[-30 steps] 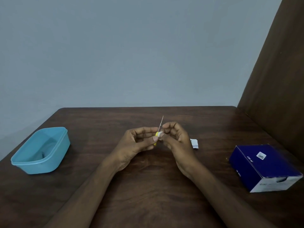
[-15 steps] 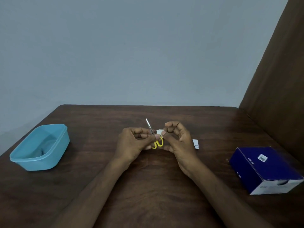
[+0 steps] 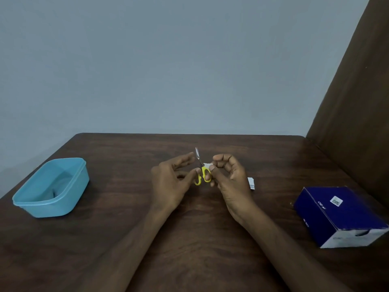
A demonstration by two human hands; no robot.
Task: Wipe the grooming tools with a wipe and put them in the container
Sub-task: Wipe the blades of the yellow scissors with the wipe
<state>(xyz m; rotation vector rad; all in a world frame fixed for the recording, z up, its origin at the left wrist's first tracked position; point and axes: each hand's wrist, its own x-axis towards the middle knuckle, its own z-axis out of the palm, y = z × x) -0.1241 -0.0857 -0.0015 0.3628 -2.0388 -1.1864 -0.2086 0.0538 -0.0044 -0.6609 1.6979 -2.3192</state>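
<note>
At the left edge of the table [image 3: 189,239] sat the tub [image 3: 51,187], with something small and dark lying in it, too dim to name. In the middle, above the table, the left hand [image 3: 170,186] had its fingers spread and mostly straight, only the thumb tip touching a yellow loop of the scissors [image 3: 202,172], whose blade pointed up and away. The right hand [image 3: 228,182] pinched the wipe [image 3: 207,165] against the scissors where blade meets handle. To wipe well, the left hand probably needed a firmer grip on the loops so the wipe could slide toward the tip, fingers off the edge. Behind the right hand lay a wrapper [image 3: 251,183]; at the far right stood a box [image 3: 341,216].
</note>
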